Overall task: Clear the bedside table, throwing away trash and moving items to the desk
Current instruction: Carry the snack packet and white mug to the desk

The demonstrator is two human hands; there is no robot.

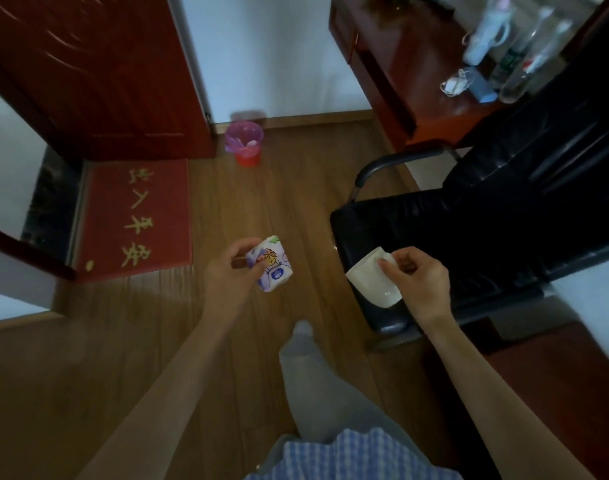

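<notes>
Your left hand (232, 271) grips a tissue pack (270, 264) with curled fingers and thumb, and your right hand (415, 280) pinches a white cup (372, 280) at its rim, thumb and fingers closed on the edge. Both things hang in the air above the floor (227, 209), the cup just in front of the black chair (469, 230). The pinch on the cup looks light to me; if you swing the arm fast, the cup can turn or slip from the fingers and fall on the floor or on the chair seat. I cannot tell if something is inside the cup, so keep it level. Further ahead the bin (245, 142) stands on the floor beside the red door (98, 74), well apart from you. The desk (424, 77) is at the far right, behind the chair, and it already holds bottles (514, 67) and a mask (454, 84) near its edge. I think the chair blocks the short way, so reaching over it could knock the bottles when you set things down. The bedside table is not in view.
</notes>
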